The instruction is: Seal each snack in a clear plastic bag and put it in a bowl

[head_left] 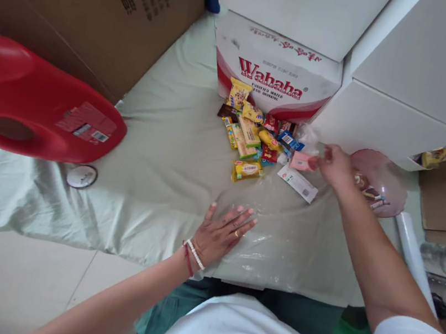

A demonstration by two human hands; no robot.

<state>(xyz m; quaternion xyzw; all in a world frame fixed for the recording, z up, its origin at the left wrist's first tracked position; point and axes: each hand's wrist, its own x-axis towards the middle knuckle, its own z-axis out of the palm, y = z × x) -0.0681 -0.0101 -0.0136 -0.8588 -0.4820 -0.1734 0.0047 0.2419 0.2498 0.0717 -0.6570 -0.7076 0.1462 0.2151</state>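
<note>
My left hand lies flat, fingers spread, on a clear plastic bag over the pale green cloth. At the right edge of a snack pile, my right hand is closed, its fingertips pinching the end of a pink packet. Just below is a white packet with a printed code. The pile holds yellow cookie packets, green-and-cream wafer packets, a blue packet and a yellow cake packet. To the right of my right hand sits a translucent pink bowl with several brown packets in it.
A Wahaha water carton stands behind the pile, against white drawers. On the left are a large red jug, a round white lid-like disc and a cardboard box. A white roll and plastic bottles lie at right.
</note>
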